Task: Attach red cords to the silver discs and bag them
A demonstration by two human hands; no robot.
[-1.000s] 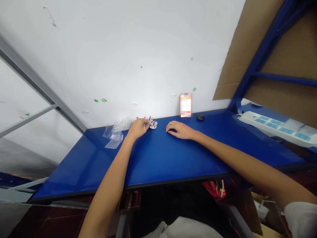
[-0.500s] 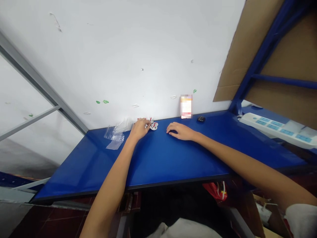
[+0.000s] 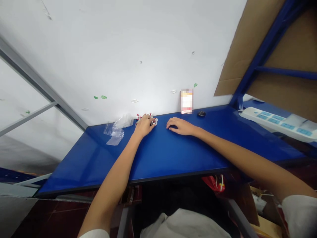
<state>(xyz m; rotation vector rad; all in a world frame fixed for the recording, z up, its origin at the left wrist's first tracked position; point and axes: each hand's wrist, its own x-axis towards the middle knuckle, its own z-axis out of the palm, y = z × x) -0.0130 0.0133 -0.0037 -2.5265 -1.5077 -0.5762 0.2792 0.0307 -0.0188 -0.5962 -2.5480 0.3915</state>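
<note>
Along the back of the blue desk (image 3: 168, 153), clear plastic bags (image 3: 116, 133) lie loosely spread. The right hand (image 3: 182, 126) rests gently curled, seemingly holding nothing; the left hand (image 3: 145, 126) bends over white pieces with red ties (image 3: 156, 121), whether gripping one I cannot tell. Handling looks unfinished: the pieces sit bunched outside the bags.

A blue table (image 3: 170, 155) carries clear bags (image 3: 116, 133) and red-corded pieces (image 3: 156, 120).
</note>
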